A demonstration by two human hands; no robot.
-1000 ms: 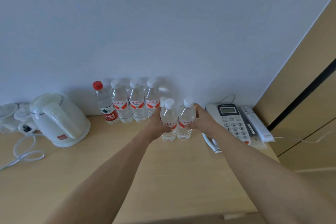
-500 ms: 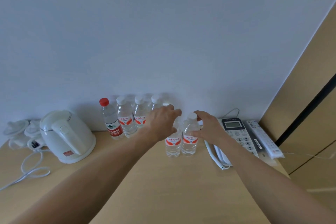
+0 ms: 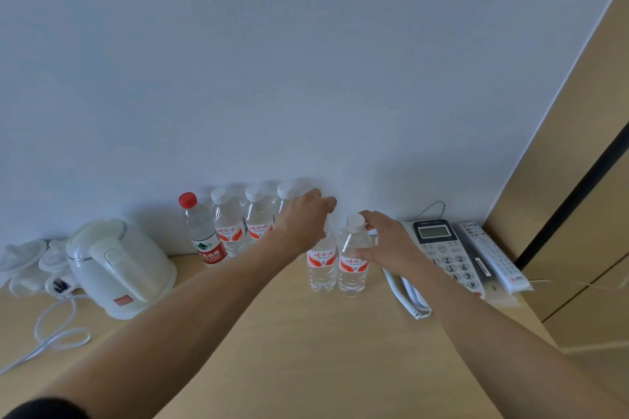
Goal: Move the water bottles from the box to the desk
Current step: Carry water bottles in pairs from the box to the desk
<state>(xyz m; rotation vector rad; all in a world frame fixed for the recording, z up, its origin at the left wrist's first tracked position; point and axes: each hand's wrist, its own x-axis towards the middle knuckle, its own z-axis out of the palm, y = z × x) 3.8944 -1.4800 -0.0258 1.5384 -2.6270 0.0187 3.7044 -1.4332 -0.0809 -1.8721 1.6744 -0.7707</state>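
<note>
As seems, hands (image 3: 343,231) atop bottles (image 3: 337,269)

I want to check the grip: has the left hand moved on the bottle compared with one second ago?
Yes. The left hand has gone up from the label of the left front bottle to its top, towards the wall.

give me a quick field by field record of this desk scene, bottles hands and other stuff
back row: red-capped bottle and three white-capped bottles upright by the wall
front pair: two bottles upright, side by side on the desk
left hand: over the top of the left front bottle, grip unclear
right hand: fingers round the right front bottle
left of bottles: white kettle
right of bottles: telephone, remote
</note>
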